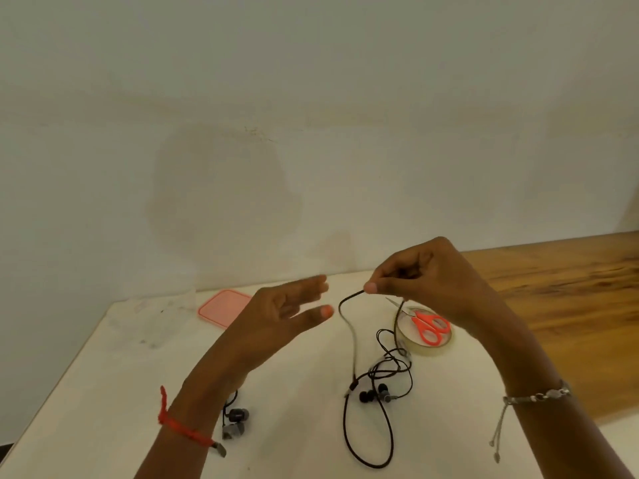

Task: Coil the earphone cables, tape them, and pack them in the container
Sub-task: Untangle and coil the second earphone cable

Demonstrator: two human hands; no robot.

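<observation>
My right hand (pixel 420 274) is raised above the white table (pixel 114 375) and pinches one end of a black earphone cable (pixel 352 340). The cable hangs down to a loose tangle with its earbuds (pixel 375 394) lying on the table. My left hand (pixel 287 311) hovers just left of the hanging cable, fingers spread, holding nothing. A second pair of earphones (pixel 235 420) lies partly hidden under my left forearm. A roll of clear tape (pixel 427 344) sits below my right hand, with orange-handled scissors (pixel 430 326) resting on it. A clear container (pixel 159 302) is faintly visible at the far left.
A pink lid (pixel 221 307) lies flat at the back of the table next to the container. A pale wall rises right behind the table. Wooden floor (pixel 560 288) shows to the right of the table's edge.
</observation>
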